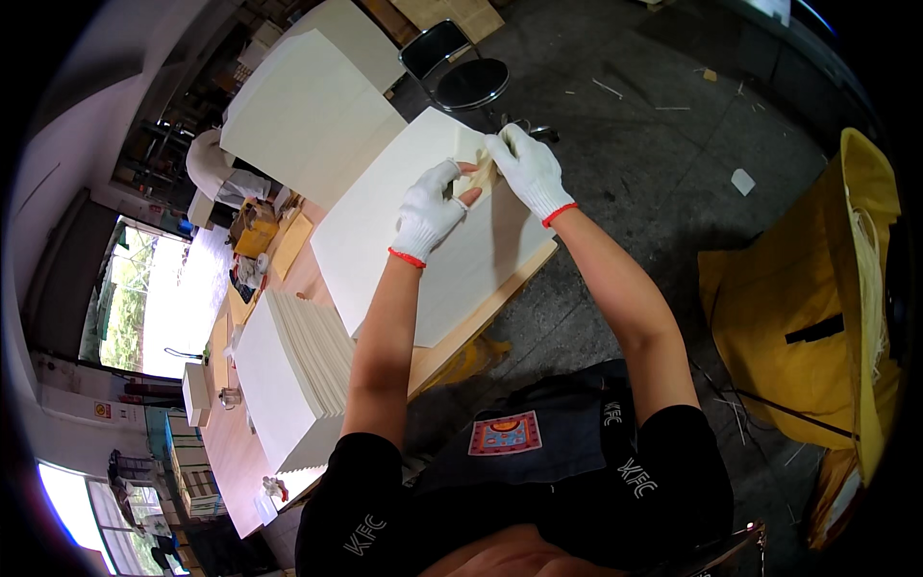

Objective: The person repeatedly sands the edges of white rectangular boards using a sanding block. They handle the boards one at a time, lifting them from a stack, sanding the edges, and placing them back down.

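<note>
My left hand (431, 208), in a white knit glove with bare thumb and index tips, is over a tall stack of white sheets (385, 245). Its thumb and index finger are spread, with their tips at a small crumpled tan piece (484, 173). Closed round the other side of that piece, at the stack's far right edge, is my gloved right hand (527, 171). What the tan piece is made of cannot be made out. Both gloves have red cuffs.
A lower stack of white sheets (288, 380) and a larger stack (308, 120) share the wooden table (223, 452). A cardboard box (255, 228) sits near a bending person (216, 168). Beyond are a black chair (471, 82) and, at right, a yellow fabric bag (784, 317).
</note>
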